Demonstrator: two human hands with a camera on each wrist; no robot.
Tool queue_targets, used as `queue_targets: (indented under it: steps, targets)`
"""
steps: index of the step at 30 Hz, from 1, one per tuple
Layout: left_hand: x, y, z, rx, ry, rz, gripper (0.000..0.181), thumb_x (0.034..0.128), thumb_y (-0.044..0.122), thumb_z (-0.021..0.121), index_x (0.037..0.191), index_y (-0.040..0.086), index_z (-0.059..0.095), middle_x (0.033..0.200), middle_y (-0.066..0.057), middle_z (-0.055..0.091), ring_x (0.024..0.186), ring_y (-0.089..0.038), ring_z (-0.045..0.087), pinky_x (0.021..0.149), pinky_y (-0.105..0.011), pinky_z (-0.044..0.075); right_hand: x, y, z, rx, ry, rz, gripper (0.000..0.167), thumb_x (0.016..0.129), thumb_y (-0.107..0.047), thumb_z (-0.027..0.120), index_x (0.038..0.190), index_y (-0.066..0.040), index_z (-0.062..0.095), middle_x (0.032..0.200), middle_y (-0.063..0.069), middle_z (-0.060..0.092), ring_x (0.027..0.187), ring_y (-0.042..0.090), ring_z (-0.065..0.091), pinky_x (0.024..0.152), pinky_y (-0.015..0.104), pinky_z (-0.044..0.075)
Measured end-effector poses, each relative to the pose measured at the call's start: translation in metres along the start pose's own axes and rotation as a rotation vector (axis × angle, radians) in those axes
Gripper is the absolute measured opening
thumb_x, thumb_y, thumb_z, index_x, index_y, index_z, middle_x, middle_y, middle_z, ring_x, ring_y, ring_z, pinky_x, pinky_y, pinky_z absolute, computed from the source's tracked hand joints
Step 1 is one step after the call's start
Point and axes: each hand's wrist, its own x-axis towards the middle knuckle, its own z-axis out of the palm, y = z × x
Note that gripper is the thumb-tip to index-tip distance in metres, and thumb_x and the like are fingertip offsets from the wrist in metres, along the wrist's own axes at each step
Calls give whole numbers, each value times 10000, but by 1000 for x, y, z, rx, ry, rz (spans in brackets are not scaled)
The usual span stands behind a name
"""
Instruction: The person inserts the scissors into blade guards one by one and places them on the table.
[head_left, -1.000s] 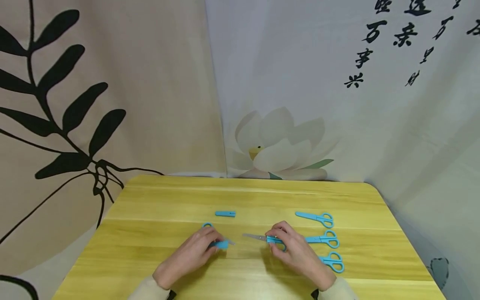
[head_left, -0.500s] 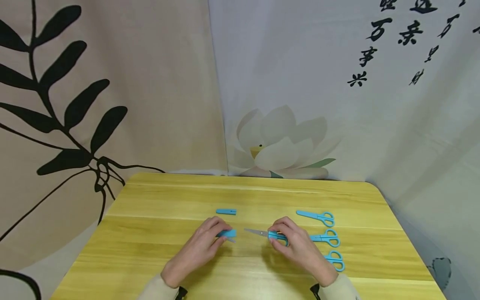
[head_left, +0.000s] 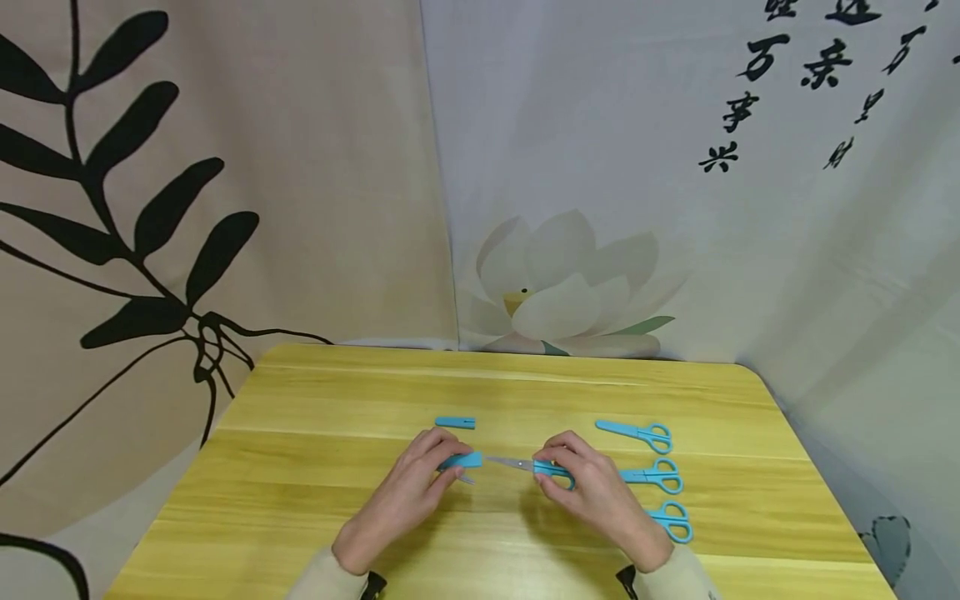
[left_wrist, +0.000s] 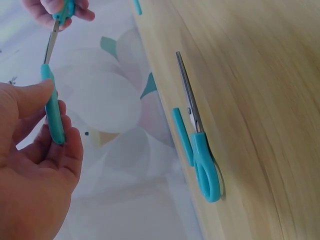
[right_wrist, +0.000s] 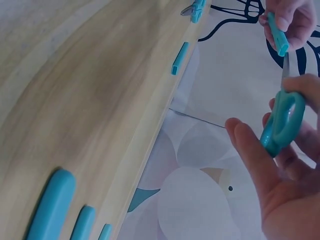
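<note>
My left hand (head_left: 408,479) pinches a blue scissors sheath (left_wrist: 54,110) between thumb and fingers, its mouth facing right. My right hand (head_left: 588,487) grips blue-handled scissors (right_wrist: 282,120) by the handle, their bare blades (head_left: 510,462) pointing left. The blade tip is right at the sheath's mouth; I cannot tell whether it is inside. Below my left hand, a second pair of unsheathed scissors (left_wrist: 197,135) lies on the table, mostly hidden in the head view. A loose blue sheath (head_left: 455,422) lies just beyond that hand.
Three more blue scissors lie in a column at the right: a far sheathed pair (head_left: 637,434), a middle pair (head_left: 652,476) and a near pair (head_left: 671,522), the latter two partly behind my right hand. The wooden table (head_left: 360,392) ends at a printed curtain (head_left: 337,208).
My left hand has moved forward and right with the sheath, bringing its mouth up to the blade tip. My right hand has stayed almost in place, holding the scissors.
</note>
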Motion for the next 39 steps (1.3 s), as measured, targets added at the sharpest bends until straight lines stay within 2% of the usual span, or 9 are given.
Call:
queue_targets:
  steps: [3,13,24,32,39]
  targets:
    - [0,1,0,0,-8,2,241,925,32,766,1145,116,717,1163,44,609,1070,-156,558,851,-330,545,0,-1,0,-13,-2,1,219,819,-87,873,1006,-101,761,1055,-18,641,826,83,651,688,249,585]
    - [4,0,-1,89,-43,73,225,933,85,774,1150,118,724,1185,34,613,1079,-151,548,887,-356,534,2,-3,0,-65,-8,-6,233,808,-98,890,1003,-89,763,1053,-11,642,842,102,655,690,254,589]
    - [9,1,3,100,-22,88,227,887,67,824,1097,118,755,1113,40,627,1016,-130,550,850,-340,534,5,-5,2,-74,-16,-10,247,811,-111,899,1019,-100,766,1069,-21,635,837,94,656,671,233,579]
    - [8,4,4,93,-2,84,219,892,76,822,1096,121,756,1109,35,628,1065,-160,573,883,-370,546,6,-8,5,-60,-34,-10,260,820,-124,899,1040,-90,765,1078,-21,629,805,80,634,648,201,554]
    - [10,4,9,119,50,166,222,904,87,800,1109,146,742,1123,21,639,1116,-206,604,937,-454,540,12,-15,2,-84,-44,-1,331,836,-142,889,1133,-96,754,1139,-5,630,898,102,666,706,244,590]
